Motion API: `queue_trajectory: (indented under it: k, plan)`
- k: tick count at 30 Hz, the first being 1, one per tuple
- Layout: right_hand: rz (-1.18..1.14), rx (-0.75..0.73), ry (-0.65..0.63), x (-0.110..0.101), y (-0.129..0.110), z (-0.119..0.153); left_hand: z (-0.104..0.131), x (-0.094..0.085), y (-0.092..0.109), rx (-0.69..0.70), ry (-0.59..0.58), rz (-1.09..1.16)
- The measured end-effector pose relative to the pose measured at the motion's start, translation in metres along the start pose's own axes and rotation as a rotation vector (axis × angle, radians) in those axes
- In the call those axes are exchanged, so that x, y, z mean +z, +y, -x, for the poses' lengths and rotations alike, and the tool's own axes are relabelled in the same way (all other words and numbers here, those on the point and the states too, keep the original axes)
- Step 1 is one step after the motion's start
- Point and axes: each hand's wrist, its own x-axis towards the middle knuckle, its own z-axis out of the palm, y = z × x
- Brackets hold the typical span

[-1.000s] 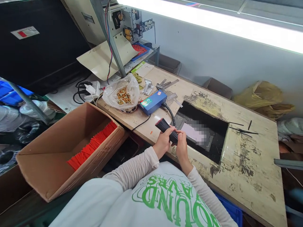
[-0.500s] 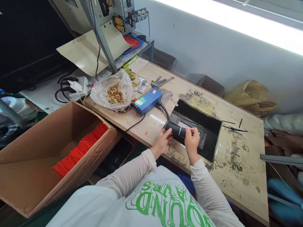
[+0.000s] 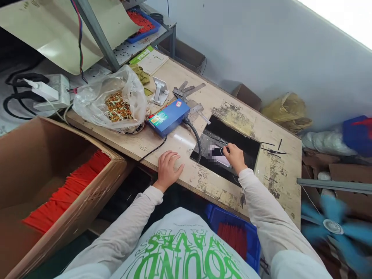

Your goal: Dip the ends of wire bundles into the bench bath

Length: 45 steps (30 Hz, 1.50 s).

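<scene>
My right hand [image 3: 235, 157] is closed around one end of a black bundle [image 3: 217, 152] with a thin white band, over the dark recess [image 3: 250, 155] cut into the table. Part of the bundle is blurred out, and a pale flat piece [image 3: 225, 161] shows beneath it. Palm down with its fingers apart, my left hand [image 3: 168, 168] rests at the table's front edge and holds nothing. Close to it stands a blue box [image 3: 170, 116], whose ribbed black hose [image 3: 198, 137] runs down into the recess.
A plastic bag [image 3: 119, 104] of small metal hooks lies left of the blue box, near metal calipers [image 3: 188, 91]. A cardboard box [image 3: 58, 155] with red strips stands at left, a blue crate [image 3: 252, 240] below the table. A fan [image 3: 333, 226] spins at right.
My left hand has let go of the black bundle and moved left to the table edge. My right hand keeps the bundle, now lower in the recess. The view has shifted.
</scene>
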Motion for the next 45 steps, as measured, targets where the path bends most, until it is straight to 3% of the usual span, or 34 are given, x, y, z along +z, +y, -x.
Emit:
queue_trajectory:
  k: [6, 16, 45]
  plan:
    - [0.193, -0.038, -0.116, 0.011, 0.001, -0.011, 0.002, 0.000, 0.000, -0.004, -0.029, 0.020]
    - [0.328, -0.046, -0.217, 0.020, -0.001, -0.022, 0.003, 0.002, -0.003, -0.018, -0.056, 0.036]
    - [0.357, -0.081, -0.227, 0.027, 0.004, -0.031, 0.003, 0.002, -0.002, -0.011, -0.057, 0.026]
